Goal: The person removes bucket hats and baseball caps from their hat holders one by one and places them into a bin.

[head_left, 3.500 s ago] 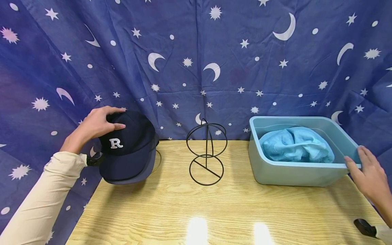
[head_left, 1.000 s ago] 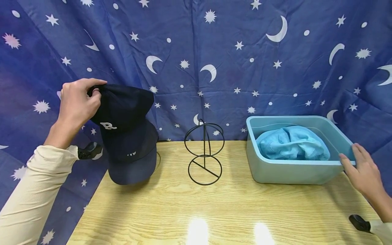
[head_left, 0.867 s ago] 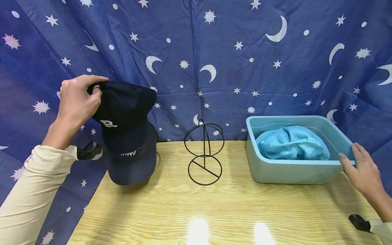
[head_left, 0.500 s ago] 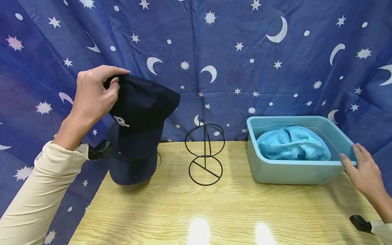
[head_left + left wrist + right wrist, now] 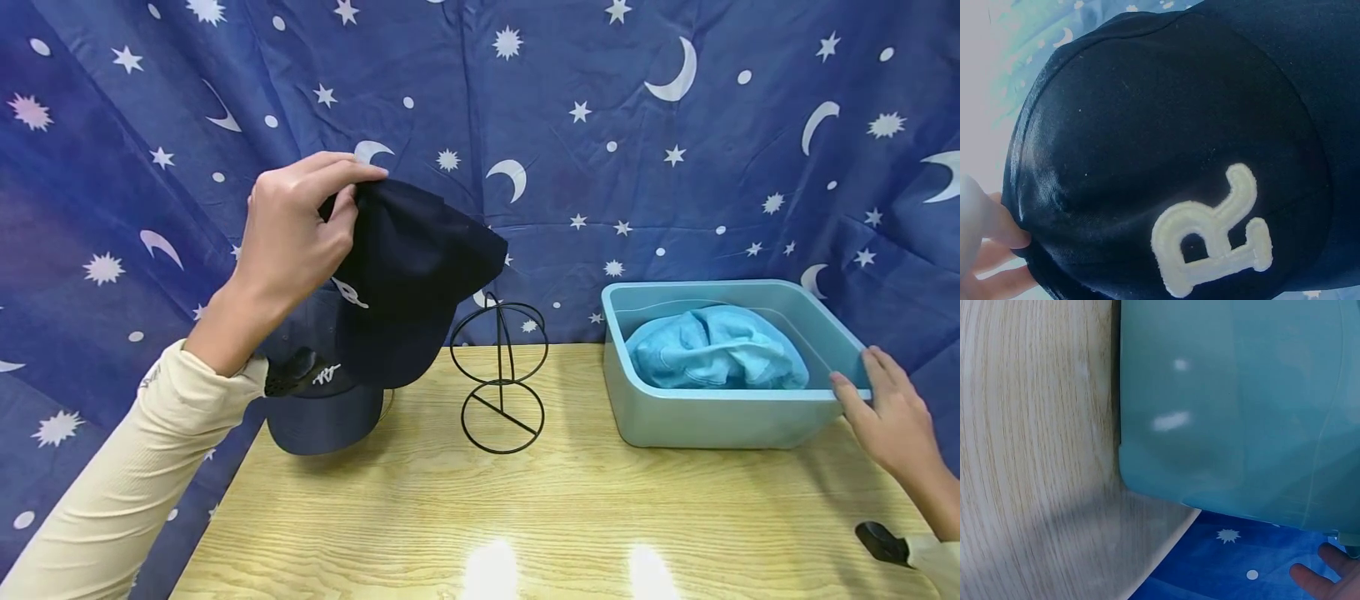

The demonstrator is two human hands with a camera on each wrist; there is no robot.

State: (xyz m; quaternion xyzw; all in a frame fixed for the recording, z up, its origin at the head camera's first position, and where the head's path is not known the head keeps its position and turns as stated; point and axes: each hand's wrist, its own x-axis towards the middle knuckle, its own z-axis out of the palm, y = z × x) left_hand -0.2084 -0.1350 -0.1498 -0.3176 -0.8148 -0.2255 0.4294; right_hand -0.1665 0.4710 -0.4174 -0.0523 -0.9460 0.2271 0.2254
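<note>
My left hand [image 5: 296, 225] pinches the crown of a dark navy baseball cap [image 5: 412, 258] and holds it up in the air, brim hanging down. A white letter R shows on its front in the left wrist view, where the fingertips [image 5: 1013, 231] grip the cap's edge. Behind and below it, a second navy cap [image 5: 322, 421] with a small white logo sits at the table's left, partly hidden by my wrist. My right hand [image 5: 896, 408] rests on the right front corner of a light blue bin [image 5: 712, 425], fingers over the rim. A turquoise cap [image 5: 716, 350] lies inside the bin.
A black wire hat stand [image 5: 501, 383] stands mid-table, just right of the held cap. Part of another wire ring [image 5: 390, 403] shows beside the second cap. The wooden table [image 5: 465, 508] meets a blue star-patterned curtain [image 5: 570, 192] at its back and sides.
My left hand took hold of the R cap, lifted it off the second cap, and carried it right toward the bare stand. The right hand stays at the bin's corner.
</note>
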